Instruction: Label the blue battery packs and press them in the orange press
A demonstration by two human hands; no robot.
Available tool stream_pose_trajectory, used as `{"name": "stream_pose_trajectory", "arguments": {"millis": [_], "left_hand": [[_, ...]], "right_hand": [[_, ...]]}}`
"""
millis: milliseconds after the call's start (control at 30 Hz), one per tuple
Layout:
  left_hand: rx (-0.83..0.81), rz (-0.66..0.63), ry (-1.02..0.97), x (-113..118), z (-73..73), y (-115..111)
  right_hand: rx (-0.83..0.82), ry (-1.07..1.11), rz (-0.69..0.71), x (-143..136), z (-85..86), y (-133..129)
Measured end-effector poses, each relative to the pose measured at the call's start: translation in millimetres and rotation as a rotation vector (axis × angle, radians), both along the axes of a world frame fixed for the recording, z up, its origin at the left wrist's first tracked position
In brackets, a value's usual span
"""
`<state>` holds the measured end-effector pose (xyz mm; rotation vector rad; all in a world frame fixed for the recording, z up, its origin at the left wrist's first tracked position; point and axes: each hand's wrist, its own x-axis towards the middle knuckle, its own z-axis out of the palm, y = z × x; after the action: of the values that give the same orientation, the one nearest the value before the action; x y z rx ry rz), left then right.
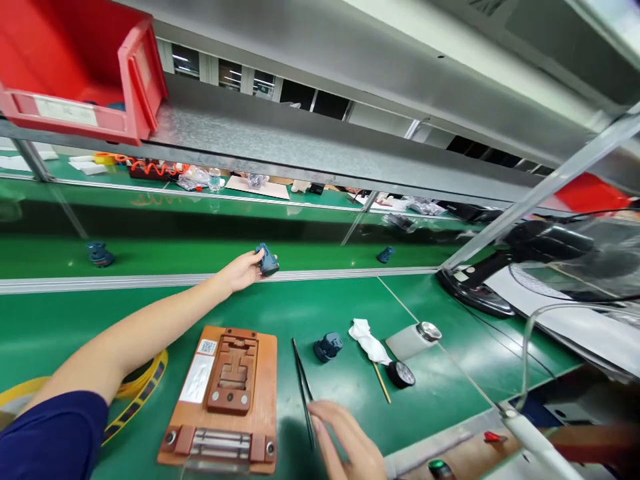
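Note:
My left hand (245,270) is stretched out over the back edge of the green bench, its fingers closed round a dark blue part (268,261). Near the front, my right hand (347,443) has thumb and finger at the black tweezers (302,380), which lie on the bench; whether it pinches them is hard to tell. Between my arms sits an orange-brown fixture (267,373) with a dark brown nest (233,373). Another dark blue part (328,347) stands right of the tweezers.
White tissue (369,341), a swab stick, a black round cap (401,375) and a pale bottle (411,341) lie to the right. Yellow tape (143,393) is under my left arm. A red bin (75,110) sits on the shelf (300,143); a black stand (475,287) is at right.

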<state>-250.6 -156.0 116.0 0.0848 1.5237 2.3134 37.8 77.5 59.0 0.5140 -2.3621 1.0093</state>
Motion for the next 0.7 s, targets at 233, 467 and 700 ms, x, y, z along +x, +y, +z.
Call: {"name": "stream_pose_trajectory", "arguments": {"millis": [233, 467, 700], "left_hand": [[0.221, -0.181, -0.311, 143, 8.9, -46], [0.131, -0.095, -0.355, 193, -0.9, -48], [-0.274, 0.197, -0.050, 230, 6.7, -107]], "right_hand": [[-0.159, -0.074, 0.219, -64, 42.7, -69], [-0.125, -0.304, 0.479, -84, 45.0, -113], [-0.089, -0.486, 0.421, -108, 15.6, -93]]}}
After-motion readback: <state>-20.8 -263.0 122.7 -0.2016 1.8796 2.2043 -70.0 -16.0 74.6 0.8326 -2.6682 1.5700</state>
